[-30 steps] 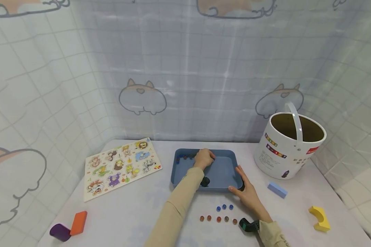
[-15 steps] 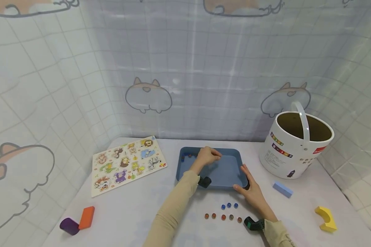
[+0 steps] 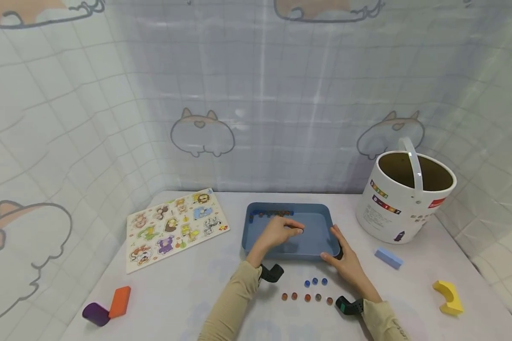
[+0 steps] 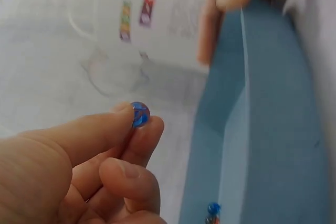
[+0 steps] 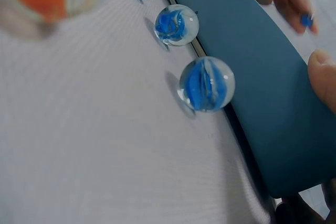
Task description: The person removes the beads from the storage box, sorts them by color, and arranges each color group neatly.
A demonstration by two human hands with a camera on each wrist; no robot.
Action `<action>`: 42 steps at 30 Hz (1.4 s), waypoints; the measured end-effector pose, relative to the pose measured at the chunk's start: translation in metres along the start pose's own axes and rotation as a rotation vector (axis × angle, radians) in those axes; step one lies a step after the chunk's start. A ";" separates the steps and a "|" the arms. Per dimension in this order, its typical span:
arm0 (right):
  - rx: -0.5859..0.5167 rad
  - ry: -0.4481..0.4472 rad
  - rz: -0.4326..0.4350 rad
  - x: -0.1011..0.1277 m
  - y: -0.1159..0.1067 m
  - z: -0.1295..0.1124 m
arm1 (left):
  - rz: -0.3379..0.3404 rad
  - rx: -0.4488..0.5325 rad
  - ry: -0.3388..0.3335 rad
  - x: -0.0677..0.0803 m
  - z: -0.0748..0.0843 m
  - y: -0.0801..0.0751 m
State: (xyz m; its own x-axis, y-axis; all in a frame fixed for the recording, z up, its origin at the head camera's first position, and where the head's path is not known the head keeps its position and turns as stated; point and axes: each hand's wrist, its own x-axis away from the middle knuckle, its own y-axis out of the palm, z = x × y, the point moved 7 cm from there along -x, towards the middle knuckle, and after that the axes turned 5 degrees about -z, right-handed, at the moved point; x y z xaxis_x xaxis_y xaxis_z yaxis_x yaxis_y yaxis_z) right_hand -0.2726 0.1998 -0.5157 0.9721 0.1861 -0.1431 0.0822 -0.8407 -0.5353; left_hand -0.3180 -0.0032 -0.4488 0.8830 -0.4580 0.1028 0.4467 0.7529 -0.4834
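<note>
My left hand (image 3: 277, 233) pinches a blue marble (image 4: 139, 114) between thumb and fingertips, above the blue-grey tray (image 3: 313, 237). Inside the tray, a row of marbles (image 3: 277, 213) lies along the back wall and turns the back left corner. My right hand (image 3: 345, 265) holds the tray's front right corner, with the thumb (image 5: 323, 74) at the front rim and the fingers along the right side. On the table before the tray lie three clear marbles with blue swirls, one a blue-swirled marble (image 5: 207, 84), and a line of several reddish-brown marbles (image 3: 307, 298).
A white bucket (image 3: 392, 208) with a raised handle stands to the tray's right. Near it lie a light blue block (image 3: 388, 258) and a yellow arch block (image 3: 450, 298). At left are an animal puzzle board (image 3: 175, 227), an orange block (image 3: 120, 301) and a purple cylinder (image 3: 96, 314).
My left hand has drawn back from the tray's rear wall toward me, uncovering the row of marbles there. My right hand stays at the tray's corner. The head view has shifted slightly.
</note>
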 end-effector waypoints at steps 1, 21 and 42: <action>0.002 -0.002 -0.002 0.000 0.001 0.000 | -0.016 0.007 0.005 0.007 0.001 0.002; 0.010 -0.003 0.018 0.002 0.001 0.002 | -0.349 -0.194 0.035 0.047 -0.021 0.053; 0.014 -0.017 -0.001 -0.002 -0.001 0.002 | -0.310 -0.274 -0.008 0.052 -0.021 0.058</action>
State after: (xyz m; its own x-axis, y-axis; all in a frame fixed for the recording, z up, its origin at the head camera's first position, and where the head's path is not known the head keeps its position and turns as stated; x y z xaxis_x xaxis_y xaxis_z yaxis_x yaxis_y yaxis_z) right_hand -0.2749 0.2010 -0.5170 0.9680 0.1959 -0.1567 0.0800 -0.8331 -0.5473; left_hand -0.2495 0.0071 -0.4897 0.7142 -0.6390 0.2857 0.6377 0.4258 -0.6419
